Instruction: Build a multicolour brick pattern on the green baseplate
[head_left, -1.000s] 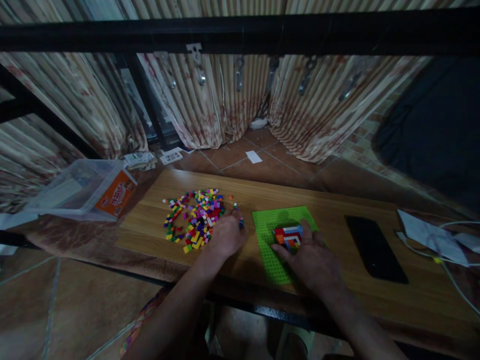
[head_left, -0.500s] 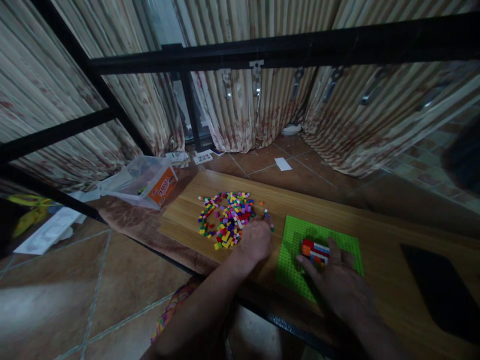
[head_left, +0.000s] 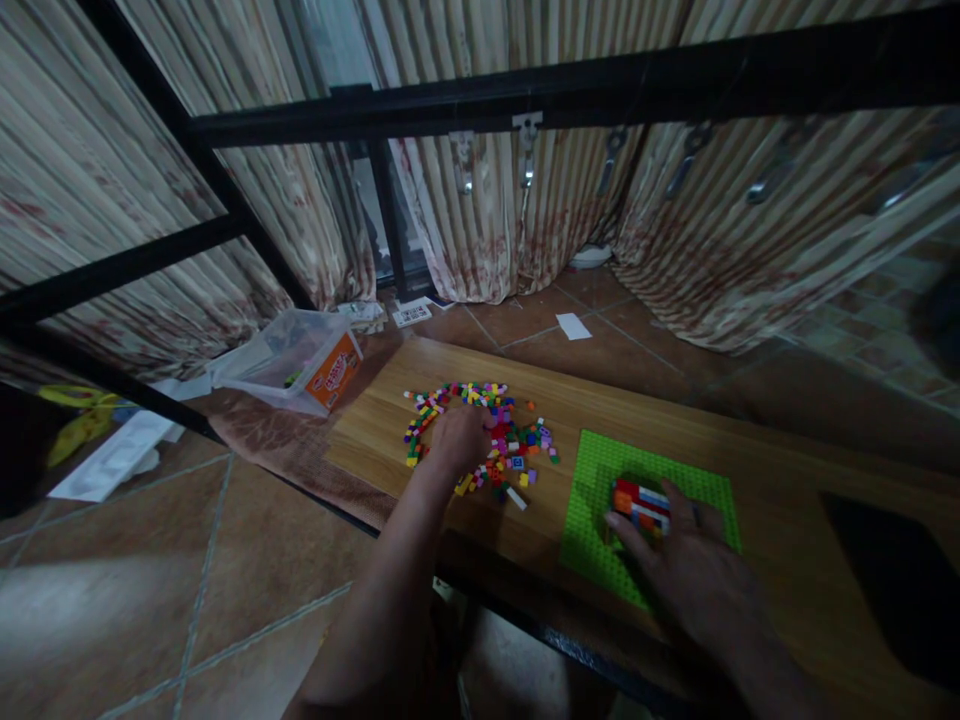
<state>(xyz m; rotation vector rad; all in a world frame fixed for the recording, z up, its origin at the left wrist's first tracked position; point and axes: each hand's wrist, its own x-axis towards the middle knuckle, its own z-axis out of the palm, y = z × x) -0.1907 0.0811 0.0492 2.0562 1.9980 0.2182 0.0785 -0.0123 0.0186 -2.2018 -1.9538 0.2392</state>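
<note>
My left hand [head_left: 460, 440] is in the pile of small coloured toy bricks [head_left: 499, 432], its fingers curled downward. What its fingertips hold, if anything, is hidden. A small block built of red, white, blue and orange bricks [head_left: 639, 505] stands on the green studded baseplate [head_left: 592, 500]. My right hand [head_left: 694, 560] grips this block, the thumb at its near left side and the fingers at its right end. Part of the block and of the baseplate lies hidden under that hand.
The wooden board [head_left: 375, 420] carries the bricks and baseplate, with a dark flat panel [head_left: 889, 585] at right. A clear plastic box [head_left: 292, 365] with an orange label stands beyond its left end. A black metal bar [head_left: 480, 110] with hanging hooks crosses in front of striped curtains.
My left hand has moved left and farther into the pile, uncovering bricks on its right side. My right hand stays on the brick block. The view has shifted slightly.
</note>
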